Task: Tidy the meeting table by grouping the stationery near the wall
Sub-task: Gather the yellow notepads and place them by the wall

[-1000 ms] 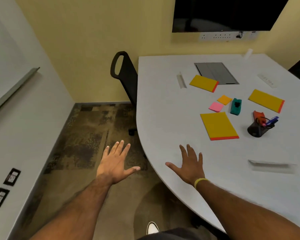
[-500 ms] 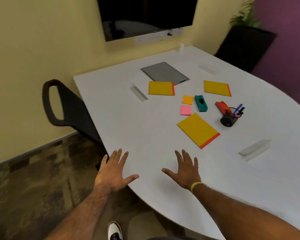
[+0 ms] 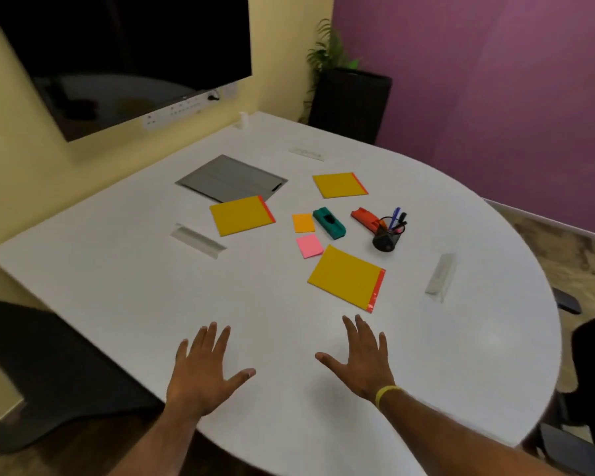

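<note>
The left hand point(image 3: 203, 369) and right hand point(image 3: 361, 362) are held flat, fingers spread, gripping nothing, over the near edge of the white table point(image 3: 134, 304). Just beyond the right hand a yellow pad point(image 3: 346, 276) is laid crosswise, red edge rightward. A pink note point(image 3: 309, 245), a teal block point(image 3: 328, 223), a pen cup point(image 3: 387, 238) and a far pad point(image 3: 339, 184) are scattered mid-table, apart from the yellow wall point(image 3: 83, 173).

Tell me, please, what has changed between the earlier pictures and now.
The left hand came from over the floor to over the table, beside the right hand. Both are spread open and hold nothing. The camera turned toward the purple wall. The pen holder and the nearest yellow pad lie as before.
</note>
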A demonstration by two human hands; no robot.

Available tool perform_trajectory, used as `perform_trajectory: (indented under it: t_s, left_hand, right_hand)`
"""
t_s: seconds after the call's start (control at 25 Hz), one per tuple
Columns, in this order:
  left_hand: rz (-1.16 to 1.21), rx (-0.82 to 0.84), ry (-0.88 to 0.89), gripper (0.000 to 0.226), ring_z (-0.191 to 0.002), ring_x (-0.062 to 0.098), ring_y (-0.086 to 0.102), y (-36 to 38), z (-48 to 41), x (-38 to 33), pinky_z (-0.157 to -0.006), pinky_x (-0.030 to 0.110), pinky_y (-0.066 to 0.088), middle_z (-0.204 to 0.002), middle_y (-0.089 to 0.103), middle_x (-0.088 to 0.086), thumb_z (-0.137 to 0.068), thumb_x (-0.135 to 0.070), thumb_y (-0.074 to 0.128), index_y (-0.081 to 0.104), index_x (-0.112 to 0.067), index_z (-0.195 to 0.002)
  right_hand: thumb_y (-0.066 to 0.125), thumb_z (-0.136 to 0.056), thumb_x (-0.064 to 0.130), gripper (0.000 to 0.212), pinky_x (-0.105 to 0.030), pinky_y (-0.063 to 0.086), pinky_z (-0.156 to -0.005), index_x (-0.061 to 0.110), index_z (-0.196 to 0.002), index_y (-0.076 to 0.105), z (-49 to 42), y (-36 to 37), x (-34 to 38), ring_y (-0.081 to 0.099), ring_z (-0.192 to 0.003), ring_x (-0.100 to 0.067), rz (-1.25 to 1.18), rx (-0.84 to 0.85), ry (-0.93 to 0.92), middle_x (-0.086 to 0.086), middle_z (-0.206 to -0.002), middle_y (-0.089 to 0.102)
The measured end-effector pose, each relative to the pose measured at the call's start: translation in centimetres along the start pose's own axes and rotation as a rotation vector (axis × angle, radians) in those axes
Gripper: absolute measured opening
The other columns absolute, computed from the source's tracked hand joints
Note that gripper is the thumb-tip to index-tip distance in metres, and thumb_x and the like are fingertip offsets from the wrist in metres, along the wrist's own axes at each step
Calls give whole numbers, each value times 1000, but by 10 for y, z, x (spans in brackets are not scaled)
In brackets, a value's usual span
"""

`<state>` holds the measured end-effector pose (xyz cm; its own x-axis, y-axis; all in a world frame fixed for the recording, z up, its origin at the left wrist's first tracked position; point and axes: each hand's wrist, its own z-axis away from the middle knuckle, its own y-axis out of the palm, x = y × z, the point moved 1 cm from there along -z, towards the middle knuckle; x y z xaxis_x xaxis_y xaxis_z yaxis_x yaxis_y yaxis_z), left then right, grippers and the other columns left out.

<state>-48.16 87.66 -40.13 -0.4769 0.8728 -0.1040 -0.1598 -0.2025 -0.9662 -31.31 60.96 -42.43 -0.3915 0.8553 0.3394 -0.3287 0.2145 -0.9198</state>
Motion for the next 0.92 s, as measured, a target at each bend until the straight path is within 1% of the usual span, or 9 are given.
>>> perform_trajectory:
  t_s: [0.16, 0.28, 0.4, 0.56, 0.68, 0.8, 0.84, 0.92]
  left_hand:
    - [-1, 32, 83, 110, -150, 15, -13, 9, -50, -7, -122, 44, -5, -163, -14, -2, -65, -94, 1, -11, -30, -153]
    - [-31, 48, 167, 110, -149, 12, -15, 6, -87, -8, -121, 42, -6, -160, -19, -6, -63, -96, -1, -13, -32, -151]
    - [-37, 52, 205, 109, -148, 10, -14, 1, -129, -14, -121, 41, -5, -160, -17, -8, -62, -96, -2, -9, -34, -152]
    - [-50, 95, 256, 109, -150, 14, -11, -1, -183, -24, -122, 43, -1, -162, -13, -4, -63, -92, -4, -8, -32, -153]
    - [-25, 99, 300, 111, -151, 15, -8, 7, -224, -33, -122, 43, 2, -164, -8, -2, -62, -92, -9, -4, -31, -154]
    - [-55, 138, 372, 112, -151, 15, -8, 23, -262, -39, -122, 43, 3, -164, -9, -1, -59, -90, -17, -6, -31, -154]
    - [-61, 154, 400, 112, -151, 15, -8, 29, -273, -40, -122, 44, 3, -164, -9, -1, -59, -90, -18, -6, -30, -154]
    - [-42, 169, 434, 112, -151, 16, -6, 38, -293, -42, -122, 44, 4, -164, -8, 0, -60, -89, -17, -5, -29, -154]
  right_hand:
    - [30, -76, 88, 105, -46, -8, -121, 27, -157, 2, -43, 6, 0, -3, -152, -16, -76, -30, 98, -1, -166, -1]
    - [36, -82, 82, 98, -42, -4, -122, 26, -157, 7, -78, 14, 0, 4, -152, -14, -177, -77, 134, 0, -166, 6]
    - [43, -85, 75, 91, -38, 3, -124, 25, -156, 14, -114, 13, -5, 12, -151, -14, -239, -158, 155, 1, -164, 15]
    - [49, -88, 67, 85, -40, 12, -123, 20, -154, 23, -149, 10, -19, 23, -148, -18, -276, -216, 272, -1, -160, 27]
    - [58, -89, 58, 78, -40, 23, -119, 16, -150, 31, -170, 11, -34, 36, -141, -23, -283, -220, 380, -5, -153, 39]
    - [66, -84, 54, 77, -41, 39, -107, 15, -144, 37, -189, 18, -54, 48, -127, -28, -293, -165, 553, -9, -139, 49]
    - [67, -83, 54, 77, -43, 42, -104, 15, -143, 38, -194, 21, -62, 50, -124, -29, -309, -143, 630, -10, -136, 50]
    - [70, -79, 57, 82, -47, 43, -103, 16, -142, 37, -205, 28, -77, 51, -124, -31, -342, -110, 773, -11, -135, 50]
